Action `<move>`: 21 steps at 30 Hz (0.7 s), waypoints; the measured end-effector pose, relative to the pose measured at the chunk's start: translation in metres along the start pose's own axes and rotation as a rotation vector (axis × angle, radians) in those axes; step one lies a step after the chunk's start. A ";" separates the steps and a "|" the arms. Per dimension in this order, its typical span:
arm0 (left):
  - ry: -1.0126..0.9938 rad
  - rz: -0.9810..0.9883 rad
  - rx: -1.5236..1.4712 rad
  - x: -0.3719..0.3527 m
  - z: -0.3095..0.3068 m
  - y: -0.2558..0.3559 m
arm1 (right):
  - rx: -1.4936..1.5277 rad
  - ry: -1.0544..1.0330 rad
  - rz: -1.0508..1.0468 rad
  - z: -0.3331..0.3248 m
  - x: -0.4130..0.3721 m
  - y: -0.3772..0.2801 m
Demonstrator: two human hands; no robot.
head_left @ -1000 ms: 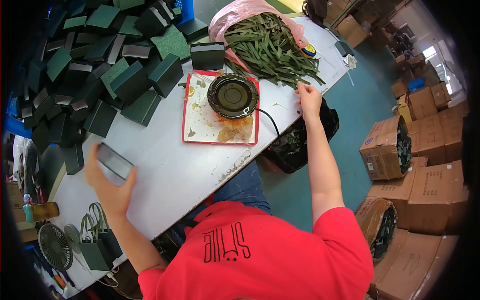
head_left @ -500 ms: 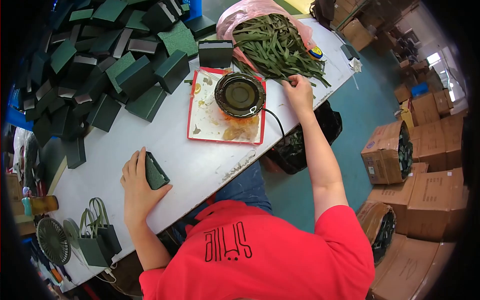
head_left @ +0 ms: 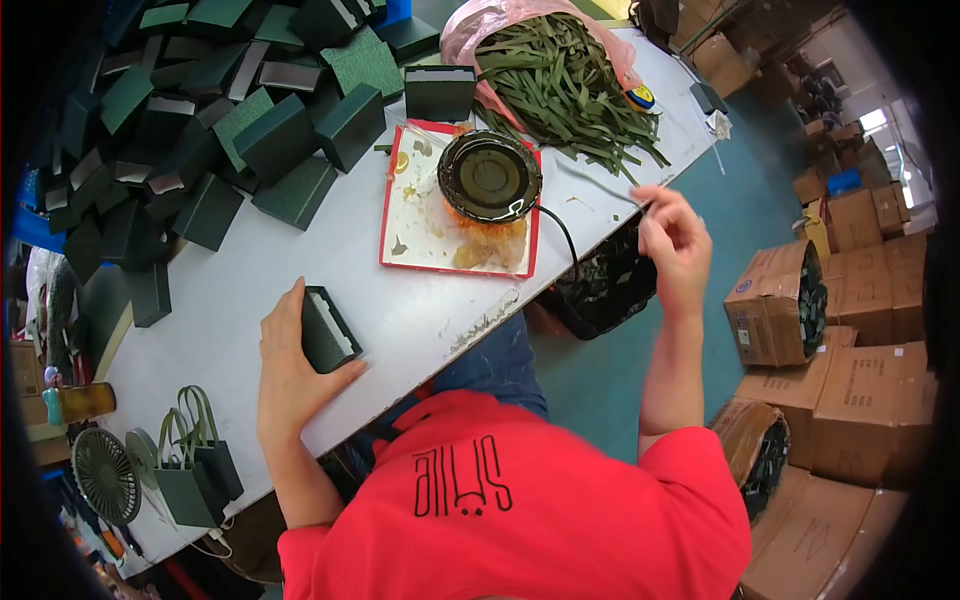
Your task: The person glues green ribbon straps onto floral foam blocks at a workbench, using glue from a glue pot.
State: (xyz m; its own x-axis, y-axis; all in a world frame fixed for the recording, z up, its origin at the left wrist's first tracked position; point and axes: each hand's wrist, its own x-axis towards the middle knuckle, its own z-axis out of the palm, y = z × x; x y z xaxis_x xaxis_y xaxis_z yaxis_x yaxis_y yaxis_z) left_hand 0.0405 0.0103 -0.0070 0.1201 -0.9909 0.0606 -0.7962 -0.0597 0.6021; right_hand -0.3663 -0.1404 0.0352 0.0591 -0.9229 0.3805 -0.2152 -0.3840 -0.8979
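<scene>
My left hand (head_left: 290,365) is wrapped along the side of a small dark green box (head_left: 328,330) on the table, with the thumb by its near end. The box's top shows a pale inside edge. My right hand (head_left: 677,245) pinches one end of a thin green ribbon strip (head_left: 605,187) beyond the table's edge. The strip's other end trails over the tabletop near a pile of green ribbon strips (head_left: 560,85) in a pink plastic bag (head_left: 462,32). Between the hands stands a round black pot (head_left: 490,175) of dark liquid.
The pot rests on a red-rimmed, stained white tray (head_left: 400,225), its black cable running off the table. Many green boxes (head_left: 275,135) are heaped at the far left. Two boxes with ribbon handles (head_left: 195,490) and a small fan (head_left: 105,475) stand near left. Cartons (head_left: 780,305) are stacked right.
My right hand has moved right and toward me, drawing a ribbon strip away from the pile. My left hand and its box have shifted slightly right, and the box has turned a little.
</scene>
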 end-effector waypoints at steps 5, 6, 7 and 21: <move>-0.064 0.069 -0.097 -0.002 0.000 0.009 | 0.332 -0.351 0.282 0.008 -0.040 -0.055; -0.077 0.083 -0.125 -0.003 0.000 0.011 | 0.442 -0.377 0.400 0.013 -0.044 -0.054; -0.085 0.090 -0.137 -0.004 0.000 0.013 | 0.552 -0.403 0.518 0.024 -0.048 -0.052; -0.084 0.039 0.119 -0.003 0.010 0.016 | 0.460 -0.135 0.718 0.094 -0.056 0.015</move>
State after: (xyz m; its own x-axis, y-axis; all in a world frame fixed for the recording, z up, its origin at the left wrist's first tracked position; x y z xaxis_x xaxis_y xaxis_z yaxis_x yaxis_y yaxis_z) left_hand 0.0214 0.0110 -0.0049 0.0418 -0.9990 0.0125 -0.8646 -0.0299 0.5015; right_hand -0.2816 -0.0969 -0.0207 0.1811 -0.9309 -0.3173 0.1694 0.3473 -0.9223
